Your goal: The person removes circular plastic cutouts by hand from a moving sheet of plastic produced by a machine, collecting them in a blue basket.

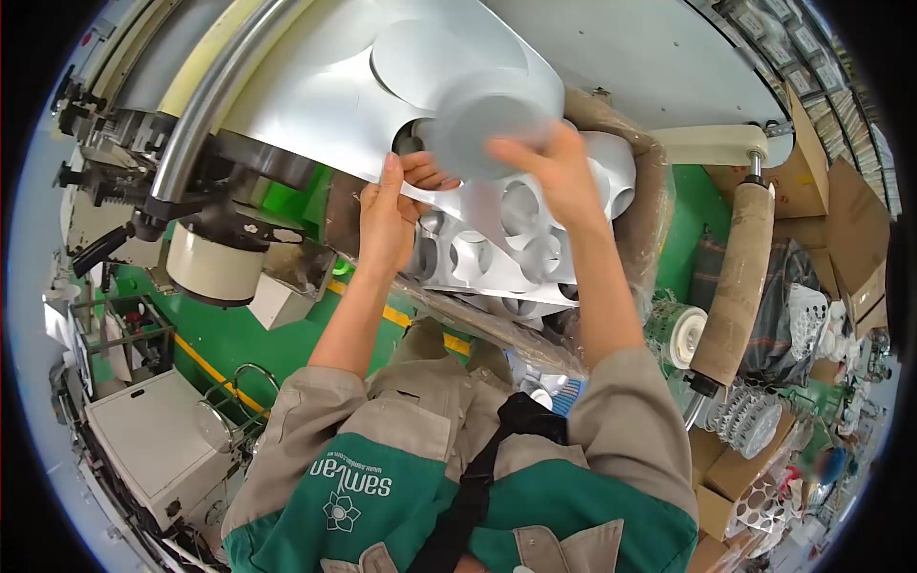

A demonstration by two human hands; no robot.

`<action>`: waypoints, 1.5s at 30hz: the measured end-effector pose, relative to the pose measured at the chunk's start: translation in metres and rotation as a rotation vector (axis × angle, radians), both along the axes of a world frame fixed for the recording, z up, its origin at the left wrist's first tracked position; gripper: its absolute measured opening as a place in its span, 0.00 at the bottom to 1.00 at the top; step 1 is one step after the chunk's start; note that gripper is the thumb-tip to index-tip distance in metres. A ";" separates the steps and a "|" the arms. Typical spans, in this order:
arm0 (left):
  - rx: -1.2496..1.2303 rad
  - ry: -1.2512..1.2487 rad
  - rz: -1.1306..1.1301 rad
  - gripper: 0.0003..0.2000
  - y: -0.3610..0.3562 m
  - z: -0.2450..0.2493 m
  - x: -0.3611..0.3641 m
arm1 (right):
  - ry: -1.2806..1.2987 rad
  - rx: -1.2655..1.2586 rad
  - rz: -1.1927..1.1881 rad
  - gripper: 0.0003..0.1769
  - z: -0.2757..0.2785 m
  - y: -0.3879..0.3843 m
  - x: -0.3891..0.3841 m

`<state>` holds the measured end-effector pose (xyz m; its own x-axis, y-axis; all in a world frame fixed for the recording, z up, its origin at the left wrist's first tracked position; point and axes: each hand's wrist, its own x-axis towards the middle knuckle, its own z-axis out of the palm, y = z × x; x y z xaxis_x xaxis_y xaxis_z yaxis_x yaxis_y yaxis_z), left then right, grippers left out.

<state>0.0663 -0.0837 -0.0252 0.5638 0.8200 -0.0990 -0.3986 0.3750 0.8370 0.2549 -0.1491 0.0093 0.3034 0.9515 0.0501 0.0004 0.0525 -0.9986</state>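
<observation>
My right hand point(554, 172) grips the edge of a round metal disc point(482, 129), which is blurred by motion. My left hand point(392, 210) is at the near edge of a large silver sheet point(315, 86) marked with round cuts, its fingers curled on a narrow strip of the metal. A dark round hole in the sheet lies just beyond my left fingers. Below both hands, cut-out metal scraps point(468, 258) with round holes fill a plastic-lined box point(650, 239).
On the left stands a machine with a curved steel bar point(191, 124) and a cream cylinder point(215, 263). A brown wrapped roller point(735, 286) hangs at the right. Cardboard boxes point(855, 239) and scrap lie further right. A white cabinet point(158, 430) stands at the lower left.
</observation>
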 end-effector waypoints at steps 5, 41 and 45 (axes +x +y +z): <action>-0.095 0.210 0.195 0.24 -0.001 -0.065 -0.008 | 0.312 -0.112 -0.573 0.18 -0.043 -0.159 0.042; 1.255 0.900 -0.233 0.43 -0.021 -0.145 0.119 | 0.472 -0.474 -0.258 0.23 -0.202 -0.142 0.098; 1.497 1.111 -0.355 0.40 -0.055 -0.209 0.119 | 0.493 -0.305 -0.063 0.25 -0.141 -0.105 0.112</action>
